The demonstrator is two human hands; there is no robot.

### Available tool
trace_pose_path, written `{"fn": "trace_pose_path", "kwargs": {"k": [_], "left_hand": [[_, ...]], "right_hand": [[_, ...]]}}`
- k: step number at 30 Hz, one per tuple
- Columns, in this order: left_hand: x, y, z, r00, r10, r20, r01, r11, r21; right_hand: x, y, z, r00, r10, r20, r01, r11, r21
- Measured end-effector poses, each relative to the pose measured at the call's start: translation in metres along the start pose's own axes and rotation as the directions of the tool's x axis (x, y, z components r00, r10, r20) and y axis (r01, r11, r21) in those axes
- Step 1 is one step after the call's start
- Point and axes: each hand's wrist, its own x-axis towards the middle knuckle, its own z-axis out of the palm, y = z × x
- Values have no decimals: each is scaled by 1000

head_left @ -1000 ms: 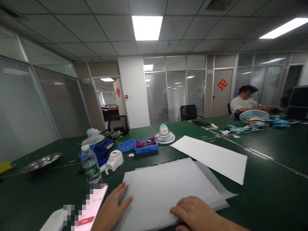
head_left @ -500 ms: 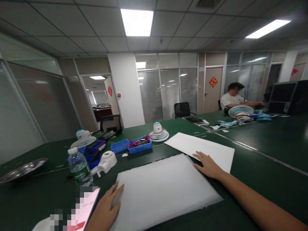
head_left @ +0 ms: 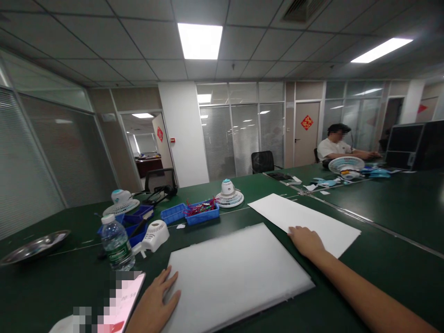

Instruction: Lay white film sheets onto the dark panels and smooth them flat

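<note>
A large white foam sheet lies flat on the green table in front of me. My left hand rests flat on its near left corner, fingers stretched out. A second white sheet lies beyond it to the right. My right hand lies palm down on the near edge of that second sheet, beside the foam sheet's far right corner, fingers flat.
A phone lies at my left. Behind it stand a water bottle, a white fan housing, blue bins, small white fans and a metal tray. A person sits at the far right table.
My right hand left the foam sheet's near edge and reached forward onto the second white sheet. The left hand stayed on the near left corner. The folded-out layer under the foam sheet no longer shows.
</note>
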Motion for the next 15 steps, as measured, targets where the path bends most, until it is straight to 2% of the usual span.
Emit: {"fn": "trace_pose_path", "kwargs": {"k": [5, 7, 9, 11, 12, 15], "left_hand": [[-1, -2, -1, 1000, -8, 12, 7, 1000, 13], [-1, -1, -2, 1000, -8, 23, 7, 1000, 23], [-2, -1, -3, 1000, -7, 15, 7, 1000, 17], [-3, 0, -4, 1000, -7, -4, 7, 1000, -2], [-4, 0, -4, 1000, -11, -16, 10, 1000, -15], [-4, -1, -7, 999, 0, -37, -3, 996, -89]], "right_hand": [[-6, -18, -20, 996, -54, -73, 56, 998, 20], [-12, -30, -30, 983, -149, -107, 155, 987, 49], [-22, -45, -39, 947, -296, -129, 307, 948, 82], [-35, -61, -46, 881, -454, -133, 468, 876, 112], [-42, -69, -48, 833, -539, -129, 552, 825, 119], [-64, -92, -55, 640, -762, -99, 768, 631, 109]]}}
